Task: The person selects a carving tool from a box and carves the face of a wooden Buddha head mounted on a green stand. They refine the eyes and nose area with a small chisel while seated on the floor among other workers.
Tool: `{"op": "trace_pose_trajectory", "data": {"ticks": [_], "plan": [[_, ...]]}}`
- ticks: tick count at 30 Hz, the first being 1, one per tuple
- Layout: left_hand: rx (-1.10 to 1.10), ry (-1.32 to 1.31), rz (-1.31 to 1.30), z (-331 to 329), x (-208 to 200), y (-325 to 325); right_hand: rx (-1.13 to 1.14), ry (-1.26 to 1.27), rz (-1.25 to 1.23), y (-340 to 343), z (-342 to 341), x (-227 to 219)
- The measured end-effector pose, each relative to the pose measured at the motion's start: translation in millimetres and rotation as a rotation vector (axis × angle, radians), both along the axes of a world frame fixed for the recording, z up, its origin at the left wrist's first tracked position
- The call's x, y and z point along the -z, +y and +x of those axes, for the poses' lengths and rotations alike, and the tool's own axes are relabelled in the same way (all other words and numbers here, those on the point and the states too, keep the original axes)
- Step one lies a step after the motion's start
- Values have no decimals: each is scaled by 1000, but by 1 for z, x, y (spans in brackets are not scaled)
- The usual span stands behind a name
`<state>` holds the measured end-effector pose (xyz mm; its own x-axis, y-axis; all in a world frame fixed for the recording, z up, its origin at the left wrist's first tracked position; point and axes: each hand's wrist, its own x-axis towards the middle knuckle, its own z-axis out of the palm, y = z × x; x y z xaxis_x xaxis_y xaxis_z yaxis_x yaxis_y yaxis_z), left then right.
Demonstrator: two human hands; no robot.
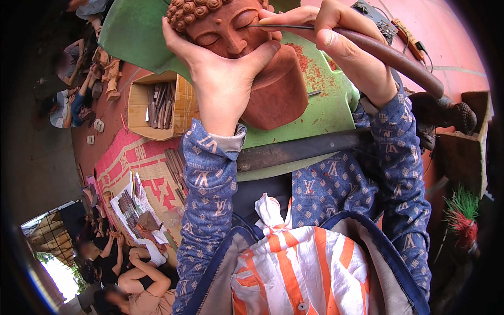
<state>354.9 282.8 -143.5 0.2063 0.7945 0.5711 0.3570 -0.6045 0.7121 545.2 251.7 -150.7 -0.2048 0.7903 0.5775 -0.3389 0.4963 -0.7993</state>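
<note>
A reddish-brown carved Buddha head (278,100) with curled hair and lowered eyelids lies tilted on a green plastic surface (328,113) in front of me. My left hand (223,73) grips it, thumb across the chin and fingers round the side of the face. In my right hand (352,50) is a thin-bladed carving chisel (401,63) with a long brown wooden handle. Its tip meets the face by the eye on the right, with the fingers pinched along the shaft. Reddish shavings (302,58) are scattered beside the carving.
A dark bar (304,151) crosses before my lap. At left stand a cardboard box (185,105) of carving tools and a patterned mat (118,170) with more tools. A power strip (408,39), a wooden box (462,163) and a green-red brush (463,212) are at right. Several people sit left.
</note>
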Motion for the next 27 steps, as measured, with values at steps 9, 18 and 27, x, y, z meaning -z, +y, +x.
{"op": "trace_pose_trajectory", "data": {"ticks": [9,18,27], "plan": [[-6,-35,-56,2,0,0,19,5,10,2,-2,10],[17,-37,-43,2,0,1,-63,115,-22,2,0,4],[-12,-32,-66,3,1,2,31,-30,29,-6,-3,-5]]}}
